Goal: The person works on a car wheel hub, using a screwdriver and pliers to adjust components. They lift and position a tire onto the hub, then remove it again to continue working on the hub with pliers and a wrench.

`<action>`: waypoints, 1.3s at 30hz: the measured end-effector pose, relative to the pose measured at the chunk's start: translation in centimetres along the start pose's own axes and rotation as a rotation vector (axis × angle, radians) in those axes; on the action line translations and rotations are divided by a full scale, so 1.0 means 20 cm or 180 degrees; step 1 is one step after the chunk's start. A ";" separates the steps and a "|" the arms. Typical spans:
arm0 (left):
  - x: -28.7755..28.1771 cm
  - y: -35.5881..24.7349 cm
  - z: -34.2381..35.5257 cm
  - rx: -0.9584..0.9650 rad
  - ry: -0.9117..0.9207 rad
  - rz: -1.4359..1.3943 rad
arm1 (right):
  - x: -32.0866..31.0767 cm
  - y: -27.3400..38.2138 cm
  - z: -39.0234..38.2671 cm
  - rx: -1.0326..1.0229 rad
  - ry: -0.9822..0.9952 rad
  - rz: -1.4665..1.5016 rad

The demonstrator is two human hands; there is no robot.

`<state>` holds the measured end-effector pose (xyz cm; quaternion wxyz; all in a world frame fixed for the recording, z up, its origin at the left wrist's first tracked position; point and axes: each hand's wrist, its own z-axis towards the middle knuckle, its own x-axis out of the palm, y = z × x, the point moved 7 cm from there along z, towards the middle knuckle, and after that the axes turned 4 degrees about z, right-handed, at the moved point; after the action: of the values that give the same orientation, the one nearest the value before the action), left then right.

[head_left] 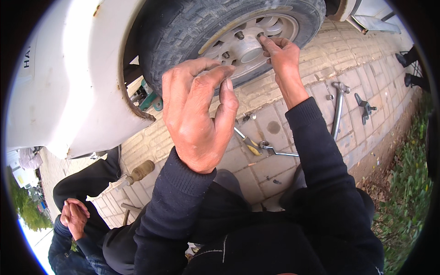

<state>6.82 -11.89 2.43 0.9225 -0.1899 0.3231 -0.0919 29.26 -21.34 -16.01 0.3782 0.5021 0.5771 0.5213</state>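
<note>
You see a matt, rough rubber tyre (pixel 183 32) around a dull metal wheel (pixel 250 43), rough brick paving (pixel 330 55), and shiny metal wrenches (pixel 338 112).

Single head-worn fisheye is looking steeply down and forward, sitting close over the person's raised left hand (pixel 198 114), facing the car wheel (pixel 229 34) and brick paving (pixel 293 119). Edges are bending hard toward the rim.

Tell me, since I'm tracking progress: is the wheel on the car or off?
On. The wheel sits on its hub under the arch, studs showing.
</note>
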 end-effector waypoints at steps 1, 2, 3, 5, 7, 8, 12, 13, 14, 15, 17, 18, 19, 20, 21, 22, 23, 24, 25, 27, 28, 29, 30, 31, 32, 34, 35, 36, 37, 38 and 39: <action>-0.01 0.00 0.00 0.0029 -0.0002 0.0023 | 0.00 0.00 0.01 -0.0037 -0.0013 -0.0109; 0.00 0.00 0.00 0.0058 0.0001 0.0014 | 0.00 0.00 0.01 -0.0054 0.0048 -0.0060; 0.00 0.00 0.00 0.0071 -0.0002 0.0001 | 0.00 0.00 0.02 -0.0042 0.0075 -0.0031; 0.01 -0.01 0.00 0.0104 -0.0028 -0.0028 | 0.00 0.00 0.03 -0.0068 0.0096 -0.0158; 0.02 -0.02 0.00 0.0140 -0.0053 -0.0063 | -0.01 0.00 0.04 -0.0131 0.0040 -0.0481; 0.02 -0.02 0.00 0.0157 -0.0064 -0.0065 | -0.01 0.01 0.04 -0.0356 0.0007 -0.0761; 0.04 -0.03 -0.01 0.0157 -0.0015 -0.0026 | -0.02 0.04 0.05 -0.0782 -0.0157 -0.1562; 0.04 -0.04 -0.01 0.0155 -0.0005 -0.0001 | -0.02 0.04 0.05 -0.0799 -0.0169 -0.1664; 0.04 -0.03 -0.01 0.0156 0.0019 -0.0008 | -0.03 0.03 0.06 -0.0752 -0.0167 -0.1502; 0.04 -0.03 -0.02 0.0154 0.0041 -0.0017 | -0.03 0.03 0.06 -0.0705 -0.0164 -0.1344; 0.04 -0.03 -0.03 0.0134 0.0058 -0.0026 | -0.04 0.01 0.07 -0.0588 -0.0142 -0.1090; 0.04 -0.04 -0.03 0.0120 0.0065 -0.0021 | -0.04 0.01 0.07 -0.0509 -0.0127 -0.0986; 0.04 -0.04 -0.03 0.0112 0.0072 -0.0014 | -0.04 0.00 0.07 -0.0432 -0.0112 -0.0875; 0.04 -0.04 -0.04 0.0107 0.0071 -0.0016 | -0.03 -0.01 0.07 -0.0360 -0.0114 -0.0841; 0.04 -0.04 -0.04 0.0100 0.0073 -0.0019 | -0.03 -0.02 0.06 -0.0285 -0.0116 -0.0808; 0.04 -0.04 -0.04 0.0093 0.0081 -0.0028 | -0.03 -0.02 0.06 -0.0220 -0.0130 -0.0773; 0.05 -0.03 -0.04 0.0039 0.0133 -0.0054 | -0.03 -0.02 0.06 -0.0256 -0.0174 -0.0899; 0.06 -0.03 -0.03 0.0000 0.0175 -0.0077 | -0.03 -0.01 0.05 -0.0322 -0.0224 -0.1011; 0.06 -0.02 -0.03 -0.0033 0.0216 -0.0097 | -0.02 0.00 0.05 -0.0406 -0.0287 -0.1086; 0.06 -0.03 -0.03 -0.0023 0.0255 -0.0078 | -0.02 0.03 0.04 -0.0638 -0.0339 -0.1384; 0.06 -0.03 -0.03 -0.0018 0.0275 -0.0068 | -0.02 0.05 0.03 -0.0761 -0.0370 -0.1517; 0.06 -0.03 -0.03 -0.0017 0.0335 -0.0093 | -0.01 0.05 0.03 -0.0757 -0.0325 -0.1541; 0.07 -0.03 -0.03 -0.0024 0.0393 -0.0118 | -0.01 0.05 0.04 -0.0752 -0.0275 -0.1571; 0.07 -0.03 -0.04 -0.0036 0.0455 -0.0146 | -0.02 0.05 0.04 -0.0741 -0.0225 -0.1605; 0.08 -0.04 -0.04 -0.0041 0.0507 -0.0152 | -0.02 0.05 0.04 -0.0734 -0.0197 -0.1712; 0.09 -0.04 -0.05 -0.0027 0.0590 -0.0153 | -0.02 0.05 0.05 -0.0747 -0.0142 -0.1908; 0.09 -0.04 -0.06 -0.0007 0.0588 -0.0174 | -0.03 0.05 0.05 -0.0743 -0.0148 -0.1847; 0.10 -0.05 -0.06 0.0012 0.0584 -0.0194 | -0.02 0.04 0.06 -0.0739 -0.0151 -0.1788; 0.10 -0.05 -0.06 0.0033 0.0579 -0.0223 | -0.02 0.04 0.07 -0.0734 -0.0155 -0.1730; 0.11 -0.06 -0.07 0.0025 0.0593 -0.0243 | -0.02 0.03 0.07 -0.0710 -0.0122 -0.1684; 0.11 -0.06 -0.07 0.0024 0.0605 -0.0273 | -0.01 0.03 0.08 -0.0686 -0.0092 -0.1637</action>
<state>7.56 -14.08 0.68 0.8837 -0.1904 0.4004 -0.1501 30.90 -21.25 -15.76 0.5576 0.3035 0.6213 0.4593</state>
